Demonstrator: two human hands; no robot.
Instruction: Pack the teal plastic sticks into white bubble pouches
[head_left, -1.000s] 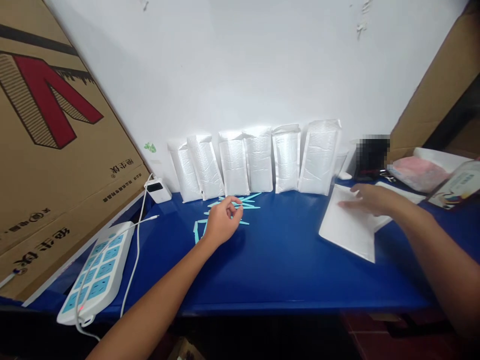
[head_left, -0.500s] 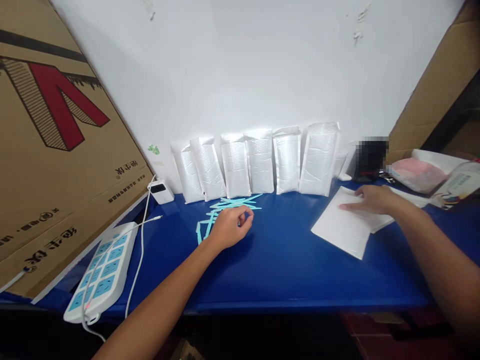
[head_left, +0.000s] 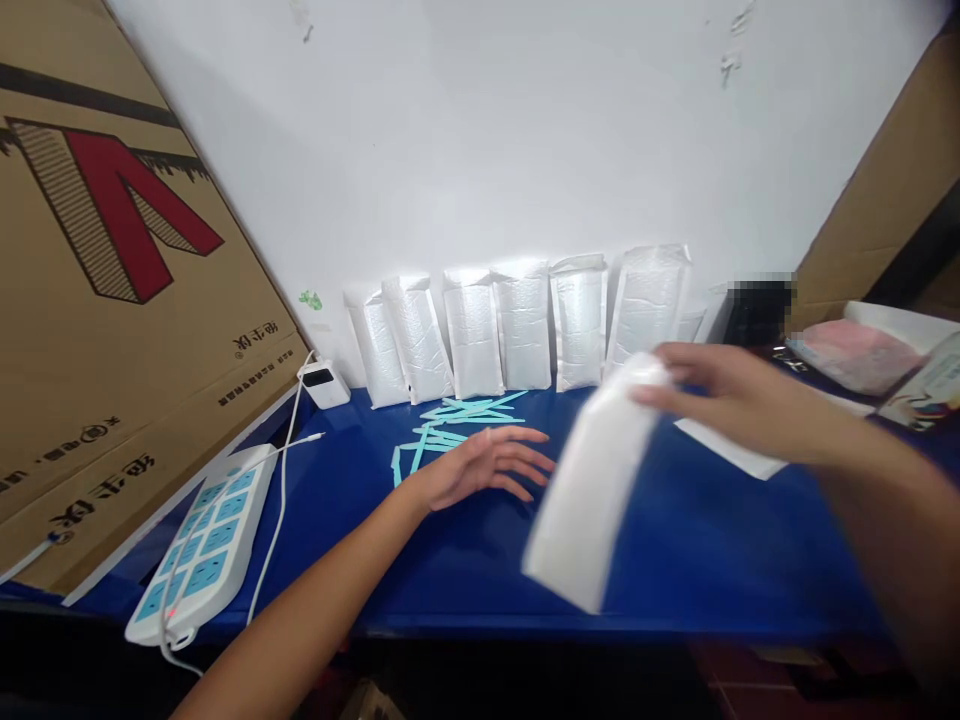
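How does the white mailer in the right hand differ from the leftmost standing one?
The held mailer is pinched in the right hand above the table; the leftmost mailer stands on it, by the wall. The held mailer slants strongly; the leftmost mailer is near upright. The held mailer looks flat, though blurred; the leftmost mailer looks padded out. Both are whitish and oblong.

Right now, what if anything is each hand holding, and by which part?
Right hand: a white envelope, gripped at its upper end as seen. Left hand: nothing, fingers spread.
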